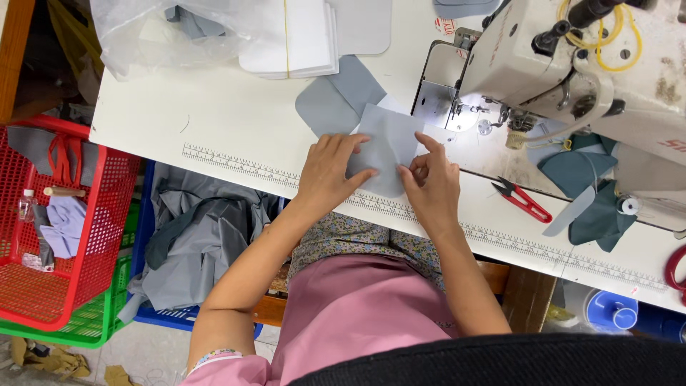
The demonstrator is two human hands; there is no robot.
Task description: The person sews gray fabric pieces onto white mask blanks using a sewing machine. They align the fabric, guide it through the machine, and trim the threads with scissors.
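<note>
A small pale grey fabric piece point(386, 139) lies on the white sewing table point(236, 121), just left of the sewing machine's needle area point(464, 114). My left hand point(330, 170) rests flat on the piece's left edge, fingers spread over it. My right hand point(429, 179) pinches its right edge with thumb and forefinger, the index finger pointing toward the machine. Beyond the piece, partly under it, lie two darker grey fabric pieces point(339, 100).
The white sewing machine point(572, 64) fills the upper right. Red thread snips point(522, 200) and teal fabric point(586, 186) lie right of my hands. White stacked pieces point(293, 39) and a plastic bag point(164, 32) sit at the far edge. Red basket point(64, 214) and a blue bin of grey cloth point(193, 236) stand at left.
</note>
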